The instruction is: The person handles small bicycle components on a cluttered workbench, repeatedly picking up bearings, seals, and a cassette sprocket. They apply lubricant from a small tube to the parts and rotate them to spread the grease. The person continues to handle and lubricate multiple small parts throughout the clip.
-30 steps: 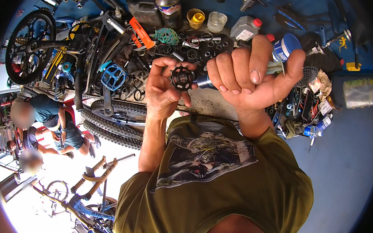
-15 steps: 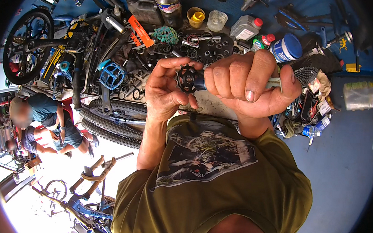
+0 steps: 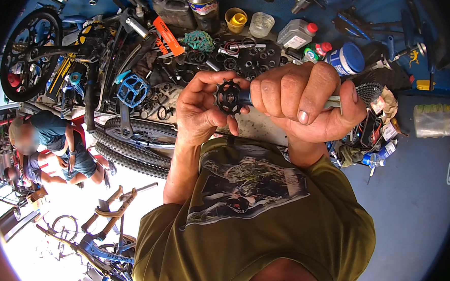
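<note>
My left hand (image 3: 199, 107) pinches a small black jockey wheel (image 3: 228, 97) by its toothed rim, between the thumb and fingertips. My right hand (image 3: 304, 100) is closed around a slim tool, its kind hidden by the fingers. A dark blue end of that tool (image 3: 244, 98) meets the wheel's right side, and a pale strip of it (image 3: 333, 103) shows by the thumb. Both hands are raised in front of my olive T-shirt (image 3: 270, 229). Just past the right hand is a black toothed cassette (image 3: 371, 91), partly covered.
Behind the hands, a cluttered bench holds small rings and parts (image 3: 253, 55), a blue pedal (image 3: 132, 91), a grey bottle with red cap (image 3: 297, 33) and a blue tub (image 3: 345, 59). Tyres (image 3: 134, 155) and a bicycle frame (image 3: 106, 251) lie left; two people sit beyond.
The jockey wheel has turned to show more of its flat face. Both hands have shifted very slightly to the right, keeping their grips.
</note>
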Motion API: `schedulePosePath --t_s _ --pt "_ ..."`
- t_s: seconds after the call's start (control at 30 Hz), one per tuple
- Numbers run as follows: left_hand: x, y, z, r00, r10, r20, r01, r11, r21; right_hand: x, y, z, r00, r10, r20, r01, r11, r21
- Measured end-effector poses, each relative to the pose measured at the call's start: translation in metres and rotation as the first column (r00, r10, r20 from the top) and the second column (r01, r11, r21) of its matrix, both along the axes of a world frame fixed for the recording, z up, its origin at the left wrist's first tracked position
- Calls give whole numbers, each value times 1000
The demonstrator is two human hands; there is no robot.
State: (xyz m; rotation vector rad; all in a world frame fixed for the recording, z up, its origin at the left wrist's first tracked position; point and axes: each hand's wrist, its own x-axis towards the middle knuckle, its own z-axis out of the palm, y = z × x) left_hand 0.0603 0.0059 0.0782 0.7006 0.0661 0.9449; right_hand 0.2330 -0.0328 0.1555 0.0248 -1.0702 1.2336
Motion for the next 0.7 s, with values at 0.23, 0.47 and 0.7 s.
schedulePosePath --t_s 0.23,0.47,0.7 --pt "4 -1 -3 1000 -5 31 6 999 -32 -5 1 1 1000 -3 -21 3 1000 -4" --pt "4 1 -5 999 9 34 -9 1000 1 -4 -4 -2 999 38 -20 -38 999 -35" --pt "0 4 -11 1000 -19 -1 19 999 34 -3 3 -4 1000 8 -25 -10 997 -71"
